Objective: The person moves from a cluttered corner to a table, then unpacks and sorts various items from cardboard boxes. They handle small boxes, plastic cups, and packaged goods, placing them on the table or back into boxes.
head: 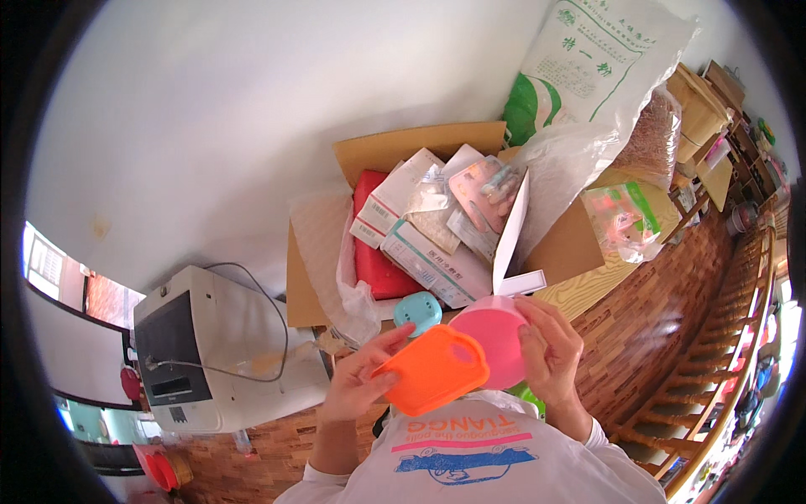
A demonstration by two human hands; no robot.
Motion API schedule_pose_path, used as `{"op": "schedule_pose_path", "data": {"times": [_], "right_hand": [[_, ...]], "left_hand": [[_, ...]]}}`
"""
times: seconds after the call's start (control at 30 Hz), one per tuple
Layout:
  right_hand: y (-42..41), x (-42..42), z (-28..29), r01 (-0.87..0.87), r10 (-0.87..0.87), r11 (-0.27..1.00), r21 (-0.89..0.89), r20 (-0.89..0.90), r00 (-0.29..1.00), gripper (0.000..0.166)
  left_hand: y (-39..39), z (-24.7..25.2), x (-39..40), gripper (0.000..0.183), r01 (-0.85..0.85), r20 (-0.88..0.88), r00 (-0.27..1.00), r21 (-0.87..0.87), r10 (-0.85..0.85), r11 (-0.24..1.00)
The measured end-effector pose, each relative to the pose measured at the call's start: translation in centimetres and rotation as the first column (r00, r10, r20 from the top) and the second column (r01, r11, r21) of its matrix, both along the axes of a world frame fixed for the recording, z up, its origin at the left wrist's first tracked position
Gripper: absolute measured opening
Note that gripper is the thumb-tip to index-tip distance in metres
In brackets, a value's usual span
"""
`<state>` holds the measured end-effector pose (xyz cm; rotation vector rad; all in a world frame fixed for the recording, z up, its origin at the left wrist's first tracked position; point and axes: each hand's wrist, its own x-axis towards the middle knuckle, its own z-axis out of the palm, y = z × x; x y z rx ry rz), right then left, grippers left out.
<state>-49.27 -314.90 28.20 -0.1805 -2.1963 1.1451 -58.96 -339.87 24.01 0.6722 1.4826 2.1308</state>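
Note:
My left hand (360,377) grips a flat orange plastic piece (428,375) with an oval hole near one end, like a small lid or board. In my right hand (551,349) is a pink plastic cup or bowl (494,343), held by its rim. The orange piece overlaps the pink one's left side in my view, and whether they touch I cannot tell. Just beyond them a light-blue plastic item (418,314) with small holes lies at the near edge of an open cardboard box (434,134).
White cartons (434,261), a red item (378,274) and plastic packets (485,192) fill the box. To its right, a large printed sack (585,75) leans over a wooden surface (592,286). A white machine (233,353) with a cable stands left; a wooden railing (705,378) runs along the right.

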Motion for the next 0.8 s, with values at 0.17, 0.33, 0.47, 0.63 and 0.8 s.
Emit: {"op": "schedule_pose_path", "data": {"times": [0.17,0.33,0.47,0.63,0.8], "right_hand": [[0.0,-0.2,1.1,-0.075,0.072,0.991,-0.107,-0.033,0.997,0.026],[0.6,-0.1,1.4,-0.113,0.092,0.875,-0.47,-0.069,0.993,0.03],[0.9,-0.5,1.0,-0.307,-0.071,0.604,-0.736,-0.433,0.898,0.032],[1.5,2.6,-1.9,-0.277,0.257,0.848,-0.453,-0.106,0.961,0.043],[-2.3,2.6,-3.4,-0.216,0.161,0.677,-0.703,-0.145,0.976,0.053]], "left_hand": [[1.1,0.5,0.8,0.019,0.118,0.156,0.985,-0.298,-0.073,0.947],[1.6,0.6,1.4,0.023,0.11,0.019,0.993,-0.426,-0.113,0.898],[2.6,-1.1,1.8,0.025,-0.011,0.151,0.988,0.015,0.008,1.0],[6.2,1.8,2.1,0.023,-0.163,0.045,0.986,0.06,0.161,0.985],[10.7,4.6,3.2,0.028,-0.007,-0.342,0.937,-0.222,-0.071,0.975]]}}
